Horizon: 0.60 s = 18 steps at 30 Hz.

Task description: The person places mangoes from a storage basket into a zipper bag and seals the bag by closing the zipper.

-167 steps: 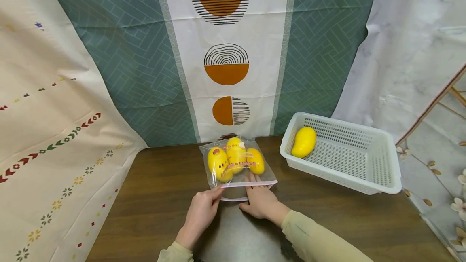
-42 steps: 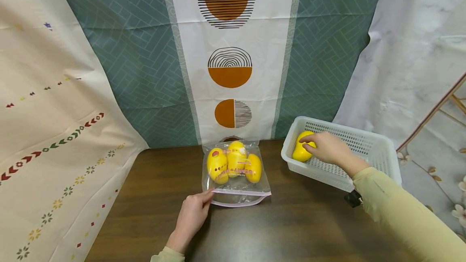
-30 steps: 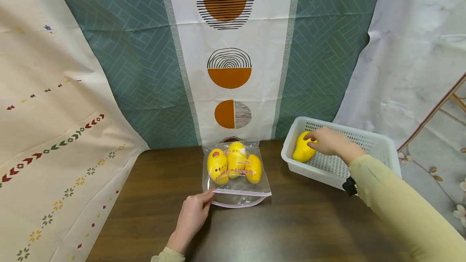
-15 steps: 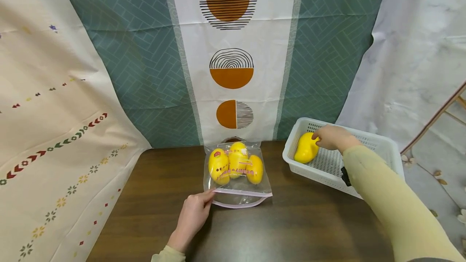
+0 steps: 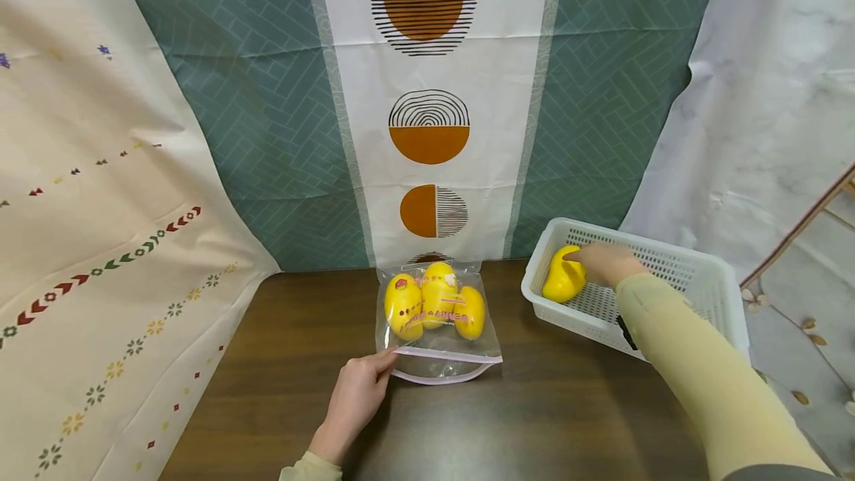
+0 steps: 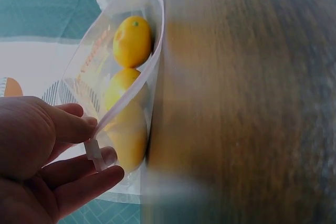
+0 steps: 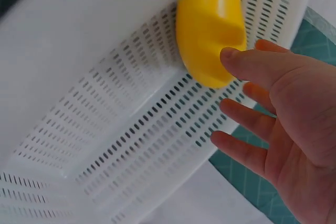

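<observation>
A clear zip bag [image 5: 437, 356] with pink edging lies on the table, its mouth gaping toward me. Inside are three yellow mangoes [image 5: 404, 307], side by side. My left hand [image 5: 357, 388] pinches the left corner of the bag's mouth; in the left wrist view, thumb and finger hold the pink edge [image 6: 123, 98]. My right hand [image 5: 608, 264] reaches into a white basket [image 5: 695, 280], over another mango [image 5: 563, 280] at its left end. In the right wrist view my thumb lies against the mango [image 7: 207, 30], while the other fingers are spread and apart from it.
The basket, with slotted walls, stands at the right of the dark wooden table [image 5: 534, 407]. A patterned green and white cloth [image 5: 427, 169] hangs behind the table, with a cream cloth [image 5: 133, 258] at the left and a marbled one [image 5: 755, 132] at the right.
My right hand has left the bag and reached into the basket. The mango there has turned and shifted slightly right. My left hand still holds the bag's corner.
</observation>
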Available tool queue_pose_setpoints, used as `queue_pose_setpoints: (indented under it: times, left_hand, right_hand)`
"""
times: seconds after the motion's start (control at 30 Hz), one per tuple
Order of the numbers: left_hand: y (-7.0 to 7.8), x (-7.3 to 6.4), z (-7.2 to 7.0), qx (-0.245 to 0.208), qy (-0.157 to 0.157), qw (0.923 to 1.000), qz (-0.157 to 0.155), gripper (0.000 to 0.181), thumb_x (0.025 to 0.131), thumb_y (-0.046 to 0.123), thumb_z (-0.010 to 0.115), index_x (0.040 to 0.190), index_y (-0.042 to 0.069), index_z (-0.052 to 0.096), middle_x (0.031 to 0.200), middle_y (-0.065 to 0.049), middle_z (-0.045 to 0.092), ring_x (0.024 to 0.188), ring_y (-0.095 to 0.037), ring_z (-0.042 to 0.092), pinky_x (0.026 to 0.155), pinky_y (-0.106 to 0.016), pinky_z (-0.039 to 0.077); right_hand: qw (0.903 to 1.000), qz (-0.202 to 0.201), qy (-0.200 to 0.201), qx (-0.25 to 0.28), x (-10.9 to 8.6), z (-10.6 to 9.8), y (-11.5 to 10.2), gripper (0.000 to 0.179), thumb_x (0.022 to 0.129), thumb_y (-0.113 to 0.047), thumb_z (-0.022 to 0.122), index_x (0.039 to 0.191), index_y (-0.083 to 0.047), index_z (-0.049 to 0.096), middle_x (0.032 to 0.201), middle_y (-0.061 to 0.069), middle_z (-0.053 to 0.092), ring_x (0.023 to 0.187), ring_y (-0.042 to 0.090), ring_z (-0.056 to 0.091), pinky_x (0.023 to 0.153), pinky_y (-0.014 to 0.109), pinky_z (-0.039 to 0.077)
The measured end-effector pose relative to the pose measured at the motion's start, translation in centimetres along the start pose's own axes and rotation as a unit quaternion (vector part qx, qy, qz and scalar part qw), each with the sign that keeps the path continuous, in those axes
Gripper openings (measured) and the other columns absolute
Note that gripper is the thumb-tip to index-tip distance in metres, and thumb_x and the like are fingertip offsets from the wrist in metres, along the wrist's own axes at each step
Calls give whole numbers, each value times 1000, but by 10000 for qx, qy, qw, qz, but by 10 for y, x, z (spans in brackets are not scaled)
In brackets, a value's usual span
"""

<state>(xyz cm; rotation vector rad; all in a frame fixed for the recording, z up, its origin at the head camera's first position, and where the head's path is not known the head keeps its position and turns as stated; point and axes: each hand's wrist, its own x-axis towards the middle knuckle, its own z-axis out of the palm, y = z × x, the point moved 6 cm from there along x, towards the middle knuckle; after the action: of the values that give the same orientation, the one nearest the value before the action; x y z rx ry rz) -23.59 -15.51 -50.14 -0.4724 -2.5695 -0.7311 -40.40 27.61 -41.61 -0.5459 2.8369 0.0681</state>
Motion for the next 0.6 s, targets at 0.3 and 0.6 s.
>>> queue_pose_setpoints:
  times: [0.3, 0.6]
  left_hand:
    - [-1, 0, 2, 12, 22, 10000, 30, 35, 82, -10, 86, 113, 7, 85, 114, -8, 81, 102, -26, 79, 84, -45, 65]
    - [-1, 1, -1, 5, 42, 10000, 14, 33, 81, -10, 86, 111, 6, 85, 113, -9, 81, 102, -27, 79, 84, -46, 64]
  right_hand:
    - [9995, -61, -276, -131, 3, 17, -8, 58, 106, 2, 54, 161, -16, 51, 165, 33, 35, 136, 59, 50, 104, 70, 48]
    - [9996, 158, -21, 253, 3, 21, -3, 52, 108, -9, 58, 159, -12, 51, 154, 39, 46, 136, 58, 51, 110, 73, 41]
